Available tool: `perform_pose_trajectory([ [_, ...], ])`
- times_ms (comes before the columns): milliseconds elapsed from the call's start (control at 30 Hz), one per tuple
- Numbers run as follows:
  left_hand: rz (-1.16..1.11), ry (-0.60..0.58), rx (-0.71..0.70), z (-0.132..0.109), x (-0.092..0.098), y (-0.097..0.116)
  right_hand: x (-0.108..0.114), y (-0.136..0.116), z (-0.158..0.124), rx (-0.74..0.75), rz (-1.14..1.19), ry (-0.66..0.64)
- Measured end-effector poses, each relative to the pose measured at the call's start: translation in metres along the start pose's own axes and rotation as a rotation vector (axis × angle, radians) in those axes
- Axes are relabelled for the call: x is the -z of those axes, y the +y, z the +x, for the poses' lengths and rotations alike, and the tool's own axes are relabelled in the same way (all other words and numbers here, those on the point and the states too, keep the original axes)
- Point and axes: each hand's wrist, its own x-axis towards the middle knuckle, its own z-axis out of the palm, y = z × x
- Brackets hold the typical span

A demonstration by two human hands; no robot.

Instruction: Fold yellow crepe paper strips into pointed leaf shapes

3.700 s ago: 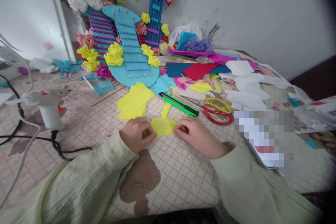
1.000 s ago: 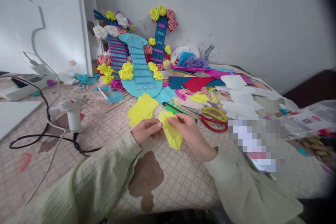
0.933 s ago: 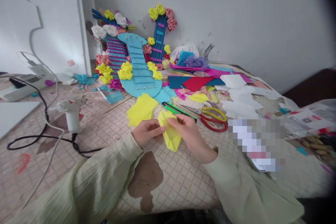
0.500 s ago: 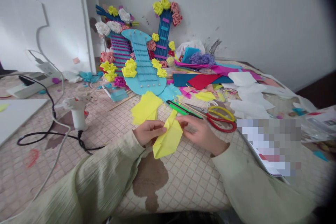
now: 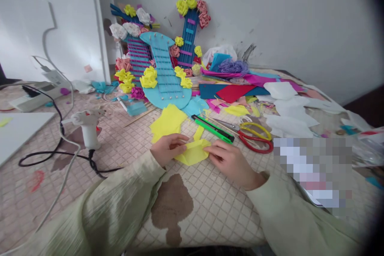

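Observation:
Between my two hands is a piece of yellow crepe paper (image 5: 194, 154), held low over the table with a fold along its upper edge. My left hand (image 5: 168, 149) pinches its left end between thumb and fingers. At the right corner, my right hand (image 5: 229, 163) grips it with the fingertips. Just behind lie a stack of yellow paper sheets (image 5: 169, 121) and a narrow yellow strip (image 5: 198, 133). A green utility knife (image 5: 213, 129) rests beyond my right hand, beside scissors (image 5: 256, 138) with one yellow and one red handle.
A white glue gun (image 5: 89, 130) stands at the left, its cord (image 5: 42, 153) looping over the table. Paper-flower-decorated instrument models (image 5: 168, 72) lean at the back. Purple yarn (image 5: 232, 66), coloured scraps and white paper (image 5: 289, 122) lie to the right, near a blurred-out object (image 5: 315, 172).
The yellow paper has turned from slanting upright to lying more sideways between my hands. My right hand has moved slightly down and right, and the narrow strip behind now shows apart.

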Motion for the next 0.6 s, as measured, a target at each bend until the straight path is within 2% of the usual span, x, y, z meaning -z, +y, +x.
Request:
perform_pose_trajectory([
  [67,0.187,0.083,-0.137,-0.002,-0.001,0.0,-0.001,0.0,-0.001,-0.032,-0.022,-0.028],
  [133,0.418,0.181,-0.336,-0.005,0.0,0.003,-0.001,0.0,-0.002,-0.055,-0.066,-0.041],
  [233,0.669,0.182,-0.595,-0.01,0.004,0.007,0.001,-0.001,-0.004,-0.088,-0.085,-0.068],
  [300,0.802,0.13,-0.635,-0.012,0.006,0.009,0.002,-0.001,-0.005,-0.133,-0.055,-0.072],
  [400,0.942,0.076,-0.613,-0.012,0.008,0.006,0.005,0.0,-0.006,-0.182,-0.008,-0.063],
  [600,1.018,0.005,-0.615,-0.01,0.009,-0.002,0.008,0.005,-0.006,-0.219,0.099,-0.11],
])
